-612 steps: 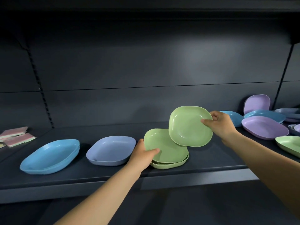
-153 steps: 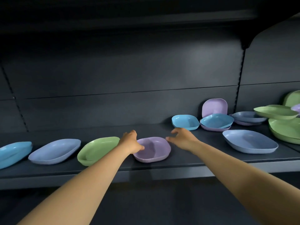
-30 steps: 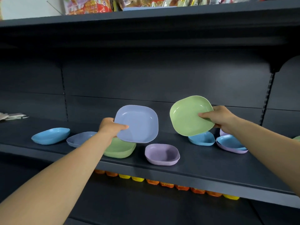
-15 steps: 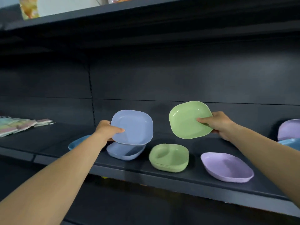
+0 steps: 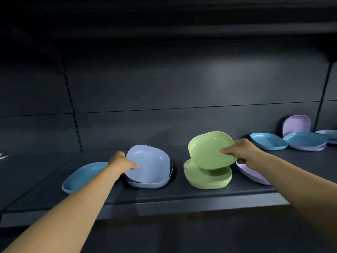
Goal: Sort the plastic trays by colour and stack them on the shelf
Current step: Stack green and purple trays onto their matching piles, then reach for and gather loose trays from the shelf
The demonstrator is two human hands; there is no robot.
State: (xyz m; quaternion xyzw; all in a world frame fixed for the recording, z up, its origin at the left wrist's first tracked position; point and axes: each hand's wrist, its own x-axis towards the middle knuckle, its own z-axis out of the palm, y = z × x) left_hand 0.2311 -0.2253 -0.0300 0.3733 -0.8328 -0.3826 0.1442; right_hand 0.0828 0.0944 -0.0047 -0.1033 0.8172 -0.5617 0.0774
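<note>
Here, a periwinkle tray [image 5: 148, 162] is pinched at its left rim by the left hand [image 5: 119, 162], tilted over the periwinkle stack [image 5: 151, 183] on the shelf [image 5: 164, 199]. A green tray [image 5: 209, 149] is pinched at its right rim by the right hand [image 5: 244, 151], held tilted above the green stack [image 5: 206, 178]. One blue tray [image 5: 82, 177] is seen at the left, one lilac tray [image 5: 253, 175] under the right forearm, and further trays [image 5: 299, 139] lie far right; their count cannot be told.
</note>
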